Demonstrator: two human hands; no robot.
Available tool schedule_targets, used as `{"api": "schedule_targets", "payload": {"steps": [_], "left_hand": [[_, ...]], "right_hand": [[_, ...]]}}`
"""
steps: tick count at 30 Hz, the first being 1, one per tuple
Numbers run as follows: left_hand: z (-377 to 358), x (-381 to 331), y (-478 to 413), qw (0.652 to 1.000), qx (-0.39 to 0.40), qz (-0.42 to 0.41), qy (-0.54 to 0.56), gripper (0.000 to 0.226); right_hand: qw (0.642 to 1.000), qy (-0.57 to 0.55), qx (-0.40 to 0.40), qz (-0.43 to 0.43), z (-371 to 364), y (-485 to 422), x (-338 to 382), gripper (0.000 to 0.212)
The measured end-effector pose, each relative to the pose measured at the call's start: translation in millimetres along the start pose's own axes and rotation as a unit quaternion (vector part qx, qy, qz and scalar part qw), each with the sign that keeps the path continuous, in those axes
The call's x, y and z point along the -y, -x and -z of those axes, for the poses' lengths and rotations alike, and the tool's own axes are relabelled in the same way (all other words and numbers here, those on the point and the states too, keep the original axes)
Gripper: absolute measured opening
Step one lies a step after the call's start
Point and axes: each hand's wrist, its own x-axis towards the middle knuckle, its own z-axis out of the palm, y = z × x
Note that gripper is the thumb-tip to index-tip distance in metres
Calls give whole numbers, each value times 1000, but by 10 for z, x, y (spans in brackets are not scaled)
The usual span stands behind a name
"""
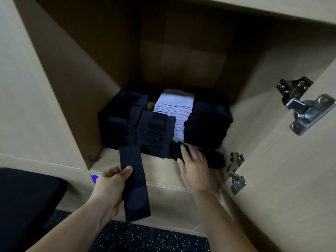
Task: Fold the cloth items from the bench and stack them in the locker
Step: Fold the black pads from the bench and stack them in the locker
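My left hand (111, 182) grips a long folded dark cloth strip (134, 180) with a perforated upper end, held upright in front of the locker shelf (158, 170). My right hand (194, 166) lies with straight fingers on another folded dark cloth (215, 159) at the shelf's front right. Behind them stand stacks of folded dark cloths (127, 122) on the left, more dark stacks (207, 120) on the right, and a stack of folded white cloths (172, 110) between them.
The locker's open door (291, 179) stands at the right with two metal hinges (236, 173). The locker's left wall (72, 88) is close to the stacks. A black bench pad (27, 197) sits at lower left over a speckled dark floor (145, 239).
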Motion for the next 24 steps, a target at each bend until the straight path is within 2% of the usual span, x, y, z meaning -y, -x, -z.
{"api": "schedule_targets", "payload": {"steps": [5,15,20,22,24], "left_hand": [[38,-13,9,1000,11,-1,8,16],[38,-58,4,1000,11,-4,14,16],[57,-136,94,1000,10,-12,7,13],[68,-172,155,1000,1,-23,1,12],[79,-200,248,999,-10,-32,-2,11]], "right_hand": [[999,13,-34,-6,-123,-94,22,31],[999,28,-19,14,-200,-64,30,36],[998,-41,-51,13,137,-21,72,43],[993,-99,-58,-20,395,67,179,39],[978,-191,-22,-86,662,214,339,35]]}}
